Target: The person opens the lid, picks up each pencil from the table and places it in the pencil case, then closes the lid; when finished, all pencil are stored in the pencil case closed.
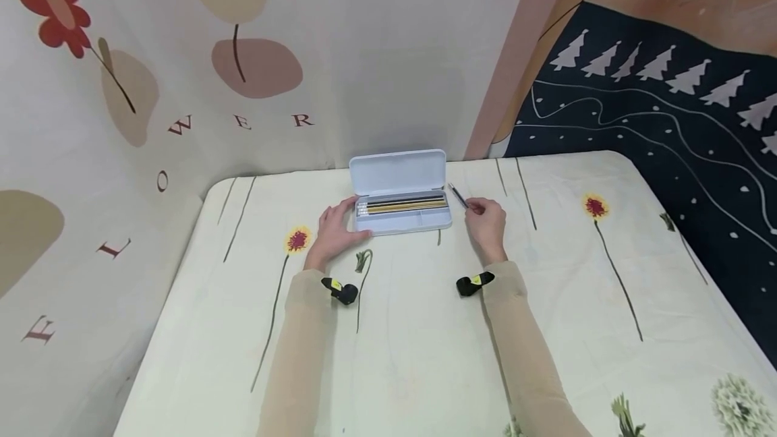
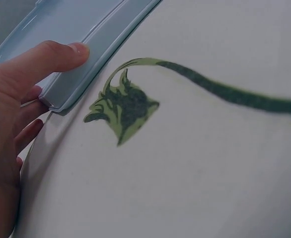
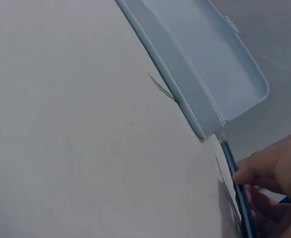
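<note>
A light blue pencil case (image 1: 398,176) lies open near the back edge of the table, its lid raised at the back. Several black and gold pencils (image 1: 405,205) with pale ends rest side by side in its rear compartment. My left hand (image 1: 336,232) grips the case's left end; in the left wrist view the thumb lies over the front wall (image 2: 103,47) with fingers around the corner. Just right of the case, my right hand (image 1: 487,224) pinches a dark blue pencil (image 3: 230,157), slanted with its pale end toward the case. My fingers cover its lower part.
A white flower-printed cloth (image 1: 413,329) covers the table. Behind it hangs a printed curtain (image 1: 394,59), with a dark tree-patterned cloth (image 1: 631,113) at right. Black wrist cameras sit on both sleeves.
</note>
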`<action>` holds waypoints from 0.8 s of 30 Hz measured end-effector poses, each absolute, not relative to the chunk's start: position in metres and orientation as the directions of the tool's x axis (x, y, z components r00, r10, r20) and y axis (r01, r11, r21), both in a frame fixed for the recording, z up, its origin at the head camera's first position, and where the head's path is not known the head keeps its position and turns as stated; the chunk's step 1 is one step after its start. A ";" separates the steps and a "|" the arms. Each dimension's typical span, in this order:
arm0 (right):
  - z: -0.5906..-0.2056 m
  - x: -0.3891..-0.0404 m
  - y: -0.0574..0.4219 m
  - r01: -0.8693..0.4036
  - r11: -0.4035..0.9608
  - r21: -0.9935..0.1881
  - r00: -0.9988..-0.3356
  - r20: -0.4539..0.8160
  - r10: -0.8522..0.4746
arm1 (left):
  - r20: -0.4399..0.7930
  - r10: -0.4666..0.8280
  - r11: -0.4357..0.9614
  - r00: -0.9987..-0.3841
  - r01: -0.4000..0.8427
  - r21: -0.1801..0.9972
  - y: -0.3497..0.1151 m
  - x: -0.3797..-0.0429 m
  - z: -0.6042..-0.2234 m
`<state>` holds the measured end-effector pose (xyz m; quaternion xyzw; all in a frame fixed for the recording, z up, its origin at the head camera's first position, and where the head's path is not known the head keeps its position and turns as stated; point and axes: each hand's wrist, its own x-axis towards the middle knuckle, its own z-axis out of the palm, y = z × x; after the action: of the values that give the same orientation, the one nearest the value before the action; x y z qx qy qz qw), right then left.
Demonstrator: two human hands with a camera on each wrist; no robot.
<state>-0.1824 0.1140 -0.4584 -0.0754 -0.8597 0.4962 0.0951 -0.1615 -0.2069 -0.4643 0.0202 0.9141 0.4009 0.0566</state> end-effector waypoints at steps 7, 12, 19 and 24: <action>-0.458 -0.185 0.119 -0.055 0.436 -0.898 -0.971 0.150 0.187 | -0.085 0.080 0.677 -0.993 -0.009 0.736 -0.208 -0.162 -0.462; -0.454 -0.185 0.123 -0.093 0.443 -0.892 -0.967 0.187 0.174 | -0.082 0.086 0.683 -0.993 -0.001 0.730 -0.207 -0.162 -0.462; -0.447 -0.183 0.127 -0.110 0.441 -0.891 -0.966 0.200 0.163 | -0.092 0.078 0.680 -0.993 -0.014 0.733 -0.207 -0.164 -0.465; -0.445 -0.181 0.126 -0.157 0.469 -0.869 -0.970 0.224 0.091 | -0.081 0.079 0.674 -0.994 -0.006 0.739 -0.207 -0.164 -0.467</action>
<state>-0.1815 0.1259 -0.4451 0.0194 -0.8485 0.5149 0.1204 -0.1641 -0.2072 -0.4670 0.0200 0.9133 0.4032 0.0531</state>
